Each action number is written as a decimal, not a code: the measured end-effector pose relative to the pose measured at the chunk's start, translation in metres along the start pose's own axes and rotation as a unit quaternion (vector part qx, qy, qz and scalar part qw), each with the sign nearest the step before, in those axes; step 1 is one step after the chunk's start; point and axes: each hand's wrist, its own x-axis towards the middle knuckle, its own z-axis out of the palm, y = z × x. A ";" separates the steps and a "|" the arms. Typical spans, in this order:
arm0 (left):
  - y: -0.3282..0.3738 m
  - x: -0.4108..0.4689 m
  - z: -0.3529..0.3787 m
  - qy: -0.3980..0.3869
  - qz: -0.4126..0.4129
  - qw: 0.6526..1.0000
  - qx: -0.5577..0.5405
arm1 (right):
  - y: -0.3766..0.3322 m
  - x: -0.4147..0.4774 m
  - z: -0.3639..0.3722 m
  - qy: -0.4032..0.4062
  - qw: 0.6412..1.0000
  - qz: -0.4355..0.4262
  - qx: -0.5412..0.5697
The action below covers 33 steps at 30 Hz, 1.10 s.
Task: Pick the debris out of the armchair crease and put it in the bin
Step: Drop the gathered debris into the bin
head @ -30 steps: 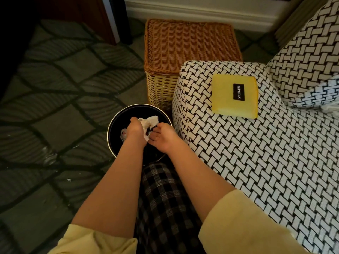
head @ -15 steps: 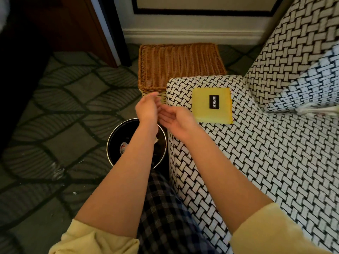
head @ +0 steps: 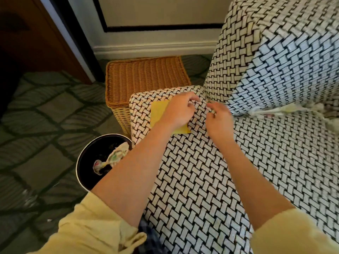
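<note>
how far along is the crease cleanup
Done: crumpled scraps lie in the bin. In hand: left hand and right hand hover over the armchair, apparently empty. Left: pale debris sits wedged in the crease.

Wicker basket [head: 146, 76] stands on carpet [head: 45, 110] near yellow cloth [head: 158, 114]

Top: long-sleeved, pale yellow, soft cloth. The left sleeve [head: 91, 230] is bunched in loose folds, with a rumpled, turned-over cuff edge. The right sleeve [head: 293, 235] is smoother, its cuff a plain, even rim. Both sleeves end around the elbow. Noted the left hand [head: 180, 111] and right hand [head: 219, 118] bare. Between the sleeves, a strip of dark checked trousers [head: 152, 244], blue-black plaid, partly blurred.
</note>
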 end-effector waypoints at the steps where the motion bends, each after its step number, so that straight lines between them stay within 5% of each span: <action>1: 0.003 0.006 0.005 -0.031 0.031 0.998 0.053 | 0.019 -0.001 -0.004 -0.020 0.996 -0.032 -0.082; 3: 0.008 0.025 0.018 -0.084 0.103 0.976 0.172 | 0.049 -0.001 -0.009 -0.040 0.977 -0.069 -0.197; 7: 0.011 0.061 0.041 -0.172 0.170 0.890 0.387 | 0.059 0.011 -0.010 -0.061 0.972 -0.061 -0.217; 15: 0.002 0.097 0.054 -0.248 0.151 0.843 0.453 | 0.059 0.051 -0.017 -0.188 0.949 -0.007 -0.252; 24: 0.022 0.053 0.058 -0.273 0.112 0.876 0.381 | 0.045 0.057 -0.032 -0.287 0.931 -0.006 -0.225; 33: 0.035 0.025 0.077 -0.239 0.105 0.912 0.315 | 0.057 0.028 -0.045 -0.163 0.929 -0.136 -0.303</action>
